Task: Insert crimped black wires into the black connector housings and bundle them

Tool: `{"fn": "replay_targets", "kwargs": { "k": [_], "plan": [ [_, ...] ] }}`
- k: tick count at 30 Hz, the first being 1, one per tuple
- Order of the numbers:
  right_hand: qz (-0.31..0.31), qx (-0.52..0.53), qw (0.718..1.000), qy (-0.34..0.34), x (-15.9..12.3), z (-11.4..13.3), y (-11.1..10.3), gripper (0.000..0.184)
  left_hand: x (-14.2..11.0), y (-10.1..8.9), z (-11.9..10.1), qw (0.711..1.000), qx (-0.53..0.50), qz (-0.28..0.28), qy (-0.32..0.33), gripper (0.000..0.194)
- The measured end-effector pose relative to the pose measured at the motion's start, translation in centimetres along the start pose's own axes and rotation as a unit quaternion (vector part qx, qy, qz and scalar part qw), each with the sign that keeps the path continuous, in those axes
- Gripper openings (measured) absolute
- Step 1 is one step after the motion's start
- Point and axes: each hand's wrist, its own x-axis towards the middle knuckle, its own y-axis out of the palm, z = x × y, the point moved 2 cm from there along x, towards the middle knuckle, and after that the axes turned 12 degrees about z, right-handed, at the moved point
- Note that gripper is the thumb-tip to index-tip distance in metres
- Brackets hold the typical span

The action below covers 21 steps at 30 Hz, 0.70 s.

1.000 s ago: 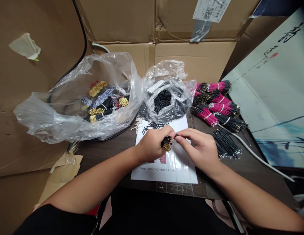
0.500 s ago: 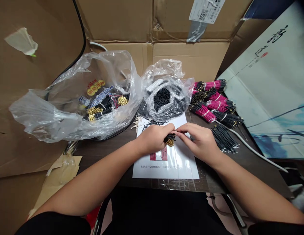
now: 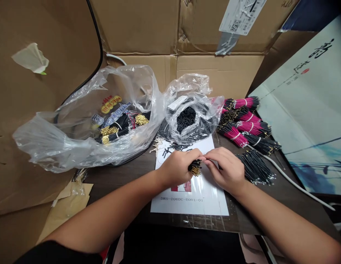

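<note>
My left hand is closed around a bundle of black wires, whose gold pin ends stick out toward me. My right hand meets it at the bundle's upper right, thumb and forefinger pinched together; whatever they hold is too small to make out. Under both hands lies a white printed sheet with a red patch. Short black sleeves are scattered on its far part. Just behind them, an open clear bag holds a mass of similar black pieces.
A large clear plastic bag with several gold-ended wire bundles stands at left. Tied pink and black bundles lie at right, near loose black wires and a white cable. Cardboard walls enclose the back and left.
The whole view has shifted, so everything sits a little lower and further right. Both hands keep the same hold beside each other, with only slight finger movement.
</note>
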Motion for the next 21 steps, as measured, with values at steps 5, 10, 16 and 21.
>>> {"fn": "replay_targets", "kwargs": {
  "k": [5,10,16,21],
  "plan": [
    [-0.054,0.117,0.991,0.024,-0.4,0.2,0.0,0.020,-0.1,0.2,-0.8,0.997,-0.067,-0.038,0.006,0.018],
    [-0.074,0.224,0.968,0.081,-0.5,0.8,0.1,0.012,-0.3,0.5,-1.4,0.996,-0.057,-0.071,0.006,0.018],
    [-0.086,0.253,0.961,0.075,-0.5,1.2,0.2,0.011,-0.5,0.7,-1.6,0.996,-0.056,-0.063,-0.016,0.024],
    [-0.078,0.234,0.966,0.073,-0.7,1.5,-0.1,0.007,-0.7,0.4,-1.5,0.998,-0.032,-0.050,0.037,0.024]
  ]
}}
